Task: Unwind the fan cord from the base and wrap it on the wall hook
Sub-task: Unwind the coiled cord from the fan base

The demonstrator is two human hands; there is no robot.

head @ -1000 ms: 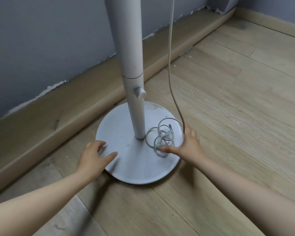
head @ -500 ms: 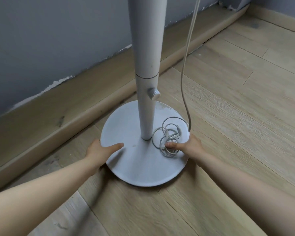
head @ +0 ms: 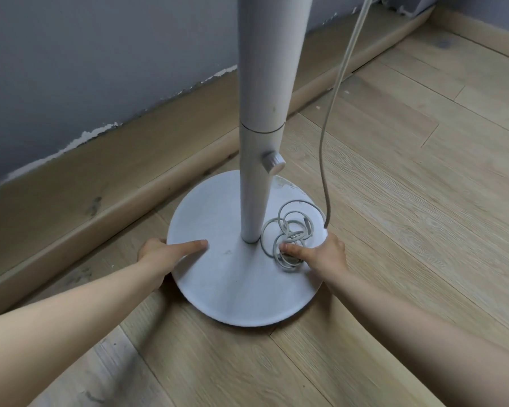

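Note:
The white fan stands on a round base (head: 232, 277) on the wooden floor, and its pole (head: 254, 177) rises out of the top of the view. A grey cord (head: 291, 230) lies in loose loops on the base to the right of the pole, and one strand climbs up and out of the frame. My left hand (head: 160, 255) grips the base's left rim, thumb flat on top. My right hand (head: 325, 257) is at the right rim with its thumb in the loops and its fingers curled by the rising strand. No wall hook is in view.
A grey knob (head: 274, 162) sticks out of the pole above the base. A wooden skirting board (head: 100, 183) and a grey wall run just behind the fan on the left. Wooden floor extends to the right and toward me.
My left hand has moved from above the base onto its rim, with the thumb now on top. The view has come closer. My right hand stays at the cord loops.

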